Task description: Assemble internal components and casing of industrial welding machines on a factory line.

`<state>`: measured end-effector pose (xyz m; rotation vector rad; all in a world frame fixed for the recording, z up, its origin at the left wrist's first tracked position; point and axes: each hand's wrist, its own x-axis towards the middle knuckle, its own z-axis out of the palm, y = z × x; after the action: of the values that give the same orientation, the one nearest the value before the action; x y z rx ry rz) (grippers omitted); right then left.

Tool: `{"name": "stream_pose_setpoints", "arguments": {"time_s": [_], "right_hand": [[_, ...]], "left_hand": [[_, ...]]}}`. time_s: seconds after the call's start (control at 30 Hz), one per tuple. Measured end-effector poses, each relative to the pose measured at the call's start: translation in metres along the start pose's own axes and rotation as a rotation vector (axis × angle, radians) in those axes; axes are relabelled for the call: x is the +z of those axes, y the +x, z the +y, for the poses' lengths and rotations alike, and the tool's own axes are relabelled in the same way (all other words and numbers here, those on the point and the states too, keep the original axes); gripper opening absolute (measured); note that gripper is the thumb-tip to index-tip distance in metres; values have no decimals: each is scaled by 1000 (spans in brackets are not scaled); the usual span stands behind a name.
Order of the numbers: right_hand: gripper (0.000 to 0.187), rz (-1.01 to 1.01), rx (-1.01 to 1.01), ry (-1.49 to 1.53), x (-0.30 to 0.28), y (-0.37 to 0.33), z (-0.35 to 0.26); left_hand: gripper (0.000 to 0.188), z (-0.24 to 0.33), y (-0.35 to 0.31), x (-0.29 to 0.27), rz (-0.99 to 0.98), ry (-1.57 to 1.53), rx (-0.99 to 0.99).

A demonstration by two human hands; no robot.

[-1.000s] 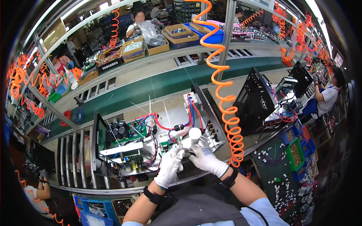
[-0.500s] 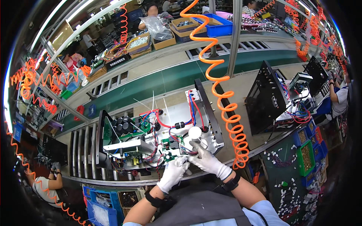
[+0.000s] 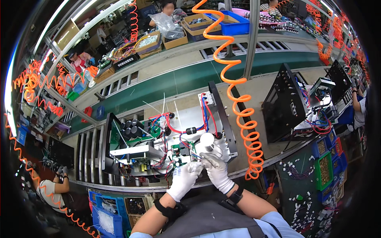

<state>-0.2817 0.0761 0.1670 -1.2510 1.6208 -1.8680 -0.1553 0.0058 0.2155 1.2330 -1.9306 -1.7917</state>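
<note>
Both my hands wear white gloves and meet at the near edge of an open electronic chassis (image 3: 182, 121). My left hand (image 3: 184, 178) is closed in a pinch; what its fingers hold is too small to make out. My right hand (image 3: 216, 168) is closed around thin wires (image 3: 195, 156) running from a small green circuit board (image 3: 180, 152). Just beyond the right fingers stands a round white-topped part (image 3: 206, 139). Red and blue wires (image 3: 174, 127) cross the silver base to a black ferrite-like block (image 3: 191, 131). Black capacitors (image 3: 131, 129) stand at the left.
An orange coiled air hose (image 3: 238, 103) hangs right of the chassis. More black-panelled units (image 3: 285, 103) stand farther right. Metal rollers (image 3: 89, 158) lie left, a green conveyor belt (image 3: 158, 87) behind. Blue bins (image 3: 107, 216) sit below left; a green parts bin (image 3: 324, 170) sits right. Co-workers work nearby.
My right hand has drawn back slightly from the white-topped part, its fingers now beside my left hand's. My left hand has shifted slightly up and left. The view has moved slightly.
</note>
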Motion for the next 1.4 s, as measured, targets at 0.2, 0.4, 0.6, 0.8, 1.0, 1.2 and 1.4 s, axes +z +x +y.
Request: {"name": "stream_pose_setpoints", "arguments": {"time_s": [0.2, 0.4, 0.6, 0.8, 1.0, 1.2, 1.4], "right_hand": [[25, -130, 486, 480, -6, 0, 5], [20, -14, 647, 662, 2, 4, 0], [26, -4, 639, 680, 4, 5, 2], [31, -6, 658, 776, 7, 5, 10], [34, -101, 686, 785, 1, 5, 13], [32, -50, 685, 828, 2, 5, 13], [27, -73, 692, 798, 1, 1, 20]], "left_hand": [[10, 26, -2, -14, -101, -145, -56], [20, 42, -14, -29, -114, -357, -14], [12, 37, -8, -15, 27, -274, 33], [14, 36, -15, -8, 75, -83, 13], [14, 38, -13, -4, 90, -92, 55], [14, 29, -12, -3, 108, -145, 57], [14, 29, -4, -1, 121, -39, 39]]}}
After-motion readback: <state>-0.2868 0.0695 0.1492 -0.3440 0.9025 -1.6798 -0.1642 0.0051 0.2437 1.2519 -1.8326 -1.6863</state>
